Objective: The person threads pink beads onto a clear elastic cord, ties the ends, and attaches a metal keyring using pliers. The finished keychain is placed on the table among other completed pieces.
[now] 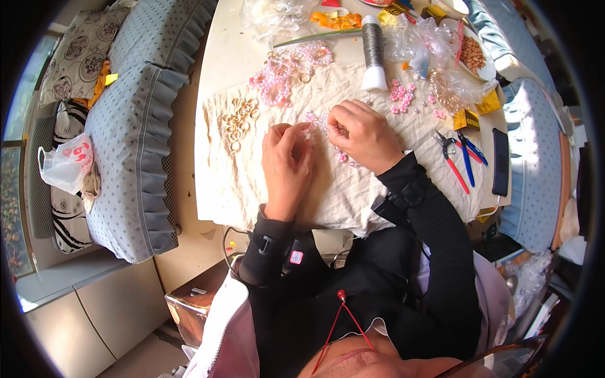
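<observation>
A pale table (217, 69) stands beside a grey cushioned sofa (135, 126), and a crumpled cream cloth (265, 183) covers its near part. Both hands meet at the middle of the cloth. The left hand (287, 160) lies palm down, its fingertips pinched together on what looks like a small pink beaded piece (318, 121), though the piece is too small to make out clearly. The right hand (364, 133) is curled nearly closed, thumb and forefinger nipping the same piece from the other side. More pink beads (401, 94) lie scattered on the cloth beyond the right hand, and a heap of gold rings (239, 120) sits to the left of the left hand. A spool of grey wire (373, 50) lies at the far edge of the cloth. Red and blue pliers (459, 154) lie to the right, with a dark phone (500, 160) just beyond them
</observation>
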A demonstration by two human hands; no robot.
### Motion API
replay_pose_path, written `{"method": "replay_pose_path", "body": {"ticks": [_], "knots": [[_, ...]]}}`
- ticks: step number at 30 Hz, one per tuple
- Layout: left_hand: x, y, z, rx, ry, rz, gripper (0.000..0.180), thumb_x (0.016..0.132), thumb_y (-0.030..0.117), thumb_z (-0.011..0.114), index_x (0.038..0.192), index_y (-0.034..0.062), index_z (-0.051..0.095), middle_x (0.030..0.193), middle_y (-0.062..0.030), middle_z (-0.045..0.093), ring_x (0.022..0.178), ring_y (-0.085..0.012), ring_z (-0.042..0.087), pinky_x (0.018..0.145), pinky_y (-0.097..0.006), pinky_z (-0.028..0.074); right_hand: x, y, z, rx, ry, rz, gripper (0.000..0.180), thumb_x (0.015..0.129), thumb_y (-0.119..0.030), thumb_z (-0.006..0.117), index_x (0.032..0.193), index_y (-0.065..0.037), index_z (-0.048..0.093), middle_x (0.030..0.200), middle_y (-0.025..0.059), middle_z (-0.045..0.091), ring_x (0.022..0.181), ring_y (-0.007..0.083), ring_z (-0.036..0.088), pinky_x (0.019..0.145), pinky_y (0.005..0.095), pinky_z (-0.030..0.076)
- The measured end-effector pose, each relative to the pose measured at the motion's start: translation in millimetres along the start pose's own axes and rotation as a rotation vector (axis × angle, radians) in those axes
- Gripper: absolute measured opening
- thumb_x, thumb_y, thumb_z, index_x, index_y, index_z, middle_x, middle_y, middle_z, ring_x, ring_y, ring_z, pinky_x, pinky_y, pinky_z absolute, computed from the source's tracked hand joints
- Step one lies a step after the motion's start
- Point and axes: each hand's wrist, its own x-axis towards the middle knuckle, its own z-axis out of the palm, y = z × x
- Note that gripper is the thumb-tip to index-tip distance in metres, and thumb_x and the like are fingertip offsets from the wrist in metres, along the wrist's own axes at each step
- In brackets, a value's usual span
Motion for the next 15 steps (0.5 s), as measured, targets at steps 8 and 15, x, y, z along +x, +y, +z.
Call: {"method": "replay_pose_path", "body": {"ticks": [8, 15], "knots": [[0.9, 5.4, 0.4, -0.016, 0.008, -0.027, 0.034, 0.084, 0.0, 0.072, 0.117, 0.0106, 0.076, 0.103, -0.0128, 0.062, 0.093, -0.0301, 0.06, 0.084, -0.04, 0.05, -0.1, -1.8, -0.4, -0.048, 0.012, -0.012, 0.015, 0.083, -0.008, 0.071, 0.087, -0.008, 0.056, 0.084, 0.0074, 0.059, 0.084, 0.028, 0.063, 0.075, 0.0413, 0.054], [1.0, 5.4, 0.5, -0.041, -0.003, -0.034, 0.031, 0.085, 0.001, 0.072, 0.115, 0.0093, 0.077, 0.099, -0.0107, 0.062, 0.089, -0.0279, 0.058, 0.081, -0.039, 0.049, -1.4, -4.7, -1.5, -0.132, -0.006, -0.04, 0.012, 0.085, -0.011, 0.069, 0.088, -0.008, 0.058, 0.085, 0.0072, 0.06, 0.086, 0.0278, 0.064, 0.077, 0.0418, 0.053]]}}
